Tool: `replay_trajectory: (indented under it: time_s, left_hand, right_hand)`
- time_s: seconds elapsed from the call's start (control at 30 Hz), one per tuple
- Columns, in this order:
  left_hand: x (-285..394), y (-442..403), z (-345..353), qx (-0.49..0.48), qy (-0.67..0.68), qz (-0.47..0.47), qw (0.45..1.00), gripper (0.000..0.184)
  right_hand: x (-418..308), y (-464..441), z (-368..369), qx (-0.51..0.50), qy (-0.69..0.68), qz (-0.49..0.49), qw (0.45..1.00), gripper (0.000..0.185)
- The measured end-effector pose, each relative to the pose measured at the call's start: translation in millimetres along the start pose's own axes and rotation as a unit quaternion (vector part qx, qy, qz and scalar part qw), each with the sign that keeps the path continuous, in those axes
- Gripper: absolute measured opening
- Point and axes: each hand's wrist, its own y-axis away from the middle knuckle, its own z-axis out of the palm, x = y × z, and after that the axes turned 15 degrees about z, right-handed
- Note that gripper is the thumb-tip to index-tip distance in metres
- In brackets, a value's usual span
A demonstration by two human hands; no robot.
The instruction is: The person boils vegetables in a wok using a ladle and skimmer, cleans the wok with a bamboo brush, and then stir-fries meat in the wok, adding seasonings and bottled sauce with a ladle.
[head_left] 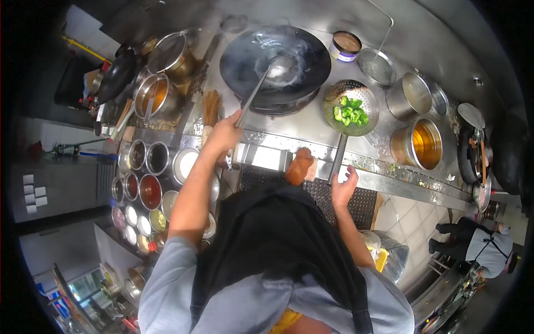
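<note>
My left hand [223,133] is closed round the handle of a metal ladle [279,69]. The ladle's bowl rests inside a large dark wok [303,50], where some shiny liquid shows. Beside the handle end of a perforated strainer [332,114], my right hand [344,188] has its fingers apart and slightly bent. Green broccoli pieces [351,112] lie in the strainer, on the steel counter [295,125]. An orange-brown cloth-like thing [299,166] hangs at the counter's front edge, between my hands.
Pots of amber liquid stand at right [424,146] and left [157,96]. A bamboo brush [211,108] lies left of the wok. Several seasoning containers [150,191] are at the left. A co-worker [486,247] stands far right.
</note>
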Motion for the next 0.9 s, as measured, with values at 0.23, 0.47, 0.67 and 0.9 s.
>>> replay_trajectory:
  time_s: [0.23,0.47,0.67,0.9]
  left_hand:
    - [1.0,-19.0,2.9,-0.024,0.001,-0.023,0.999,0.063]
    - [-30.3,-16.9,-8.6,-0.022,0.013,0.008,1.0,0.062]
    - [-119.1,-65.6,39.0,0.056,0.05,0.124,0.989,0.062]
    - [-74.7,-21.4,-53.1,-0.033,0.12,0.04,0.991,0.063]
  right_hand:
    - [9.3,-41.6,12.7,-0.397,-0.422,0.409,0.706,0.027]
    - [-76.2,11.0,-24.7,-0.277,-0.412,0.34,0.799,0.031]
    - [-143.9,2.0,-12.7,-0.217,-0.27,0.218,0.912,0.03]
    - [-181.7,-23.6,75.2,-0.123,-0.07,0.123,0.982,0.046]
